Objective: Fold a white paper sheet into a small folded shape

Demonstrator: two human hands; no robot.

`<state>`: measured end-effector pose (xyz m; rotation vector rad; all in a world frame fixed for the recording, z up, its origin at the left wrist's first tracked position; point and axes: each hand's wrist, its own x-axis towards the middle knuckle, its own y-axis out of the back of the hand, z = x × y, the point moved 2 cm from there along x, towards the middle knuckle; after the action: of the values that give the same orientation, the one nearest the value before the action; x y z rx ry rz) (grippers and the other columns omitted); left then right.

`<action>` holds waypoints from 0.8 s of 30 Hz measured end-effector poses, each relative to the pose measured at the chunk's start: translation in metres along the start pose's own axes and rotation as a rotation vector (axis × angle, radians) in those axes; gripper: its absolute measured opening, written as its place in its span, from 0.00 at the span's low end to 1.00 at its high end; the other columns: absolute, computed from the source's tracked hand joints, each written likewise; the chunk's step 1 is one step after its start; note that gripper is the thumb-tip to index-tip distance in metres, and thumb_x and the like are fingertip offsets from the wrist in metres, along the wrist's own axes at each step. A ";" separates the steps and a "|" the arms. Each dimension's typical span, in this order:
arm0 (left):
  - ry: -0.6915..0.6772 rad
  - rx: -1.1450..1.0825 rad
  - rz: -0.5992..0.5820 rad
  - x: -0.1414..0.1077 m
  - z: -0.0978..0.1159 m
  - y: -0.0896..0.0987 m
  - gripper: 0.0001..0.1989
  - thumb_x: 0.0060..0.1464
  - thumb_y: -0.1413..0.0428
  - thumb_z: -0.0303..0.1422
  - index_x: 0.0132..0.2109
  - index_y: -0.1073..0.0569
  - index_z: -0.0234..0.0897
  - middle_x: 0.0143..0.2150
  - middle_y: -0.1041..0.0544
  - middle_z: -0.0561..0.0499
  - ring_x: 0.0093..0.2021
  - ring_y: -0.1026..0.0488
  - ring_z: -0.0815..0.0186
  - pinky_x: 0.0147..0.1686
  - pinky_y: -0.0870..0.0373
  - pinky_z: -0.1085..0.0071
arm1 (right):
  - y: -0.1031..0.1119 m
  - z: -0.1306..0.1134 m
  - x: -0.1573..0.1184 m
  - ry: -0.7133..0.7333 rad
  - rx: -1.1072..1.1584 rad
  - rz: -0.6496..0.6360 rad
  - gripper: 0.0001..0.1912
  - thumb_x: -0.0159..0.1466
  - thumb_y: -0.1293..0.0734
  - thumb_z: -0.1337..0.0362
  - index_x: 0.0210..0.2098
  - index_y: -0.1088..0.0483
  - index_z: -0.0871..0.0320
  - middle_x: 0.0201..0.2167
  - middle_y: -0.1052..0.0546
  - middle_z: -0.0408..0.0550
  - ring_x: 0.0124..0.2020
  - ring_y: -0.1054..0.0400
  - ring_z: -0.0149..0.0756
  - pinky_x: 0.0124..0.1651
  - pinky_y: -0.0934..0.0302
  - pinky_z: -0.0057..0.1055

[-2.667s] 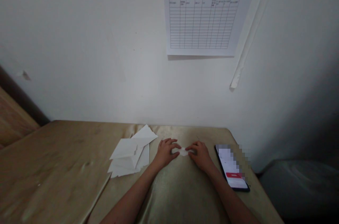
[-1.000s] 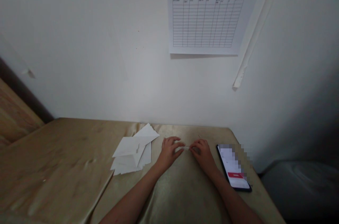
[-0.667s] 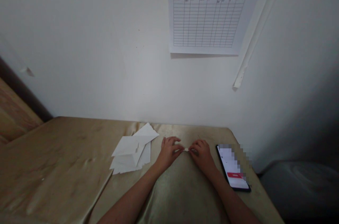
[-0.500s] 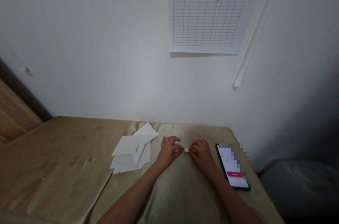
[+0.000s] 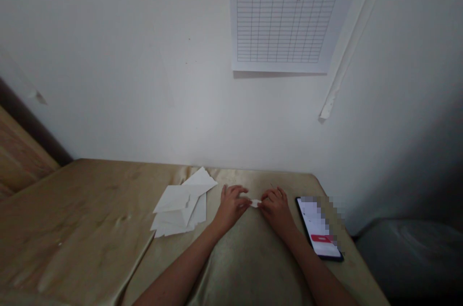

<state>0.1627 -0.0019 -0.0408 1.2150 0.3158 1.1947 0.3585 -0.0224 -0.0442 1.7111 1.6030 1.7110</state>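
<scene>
Between my two hands is a small piece of white paper point(image 5: 255, 203), pinched at both ends just above the cloth-covered surface. My left hand point(image 5: 232, 203) grips its left end between thumb and index finger, the other fingers loosely curled. On the right end, my right hand point(image 5: 275, 205) has its thumb and fingertips closed. The fingertips hide the ends of the paper, and how it is folded is too small to tell. To the left of my left hand lies a loose pile of white paper sheets point(image 5: 171, 199), overlapping at different angles.
A phone point(image 5: 314, 226) with a lit screen lies right of my right forearm. The shiny tan cloth point(image 5: 90, 229) covers the surface up to the wall. A printed table sheet point(image 5: 282, 26) hangs on the wall. A dark rounded object point(image 5: 408, 248) stands beyond the right edge.
The piece of paper shows slightly wider between my fingertips. My right hand's fingers have shifted a little; my left hand stays nearly in place.
</scene>
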 end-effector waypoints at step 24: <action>0.099 -0.008 -0.118 -0.001 0.001 -0.008 0.06 0.55 0.36 0.42 0.42 0.18 0.54 0.59 0.26 0.51 0.63 0.38 0.53 0.65 0.60 0.35 | 0.007 -0.003 0.000 -0.055 0.076 -0.169 0.05 0.62 0.30 0.63 0.33 0.21 0.46 0.40 0.20 0.41 0.54 0.35 0.42 0.69 0.67 0.55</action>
<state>0.1678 -0.0023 -0.0472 1.1167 0.4504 1.1542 0.3595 -0.0263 -0.0375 1.5906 1.7534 1.5300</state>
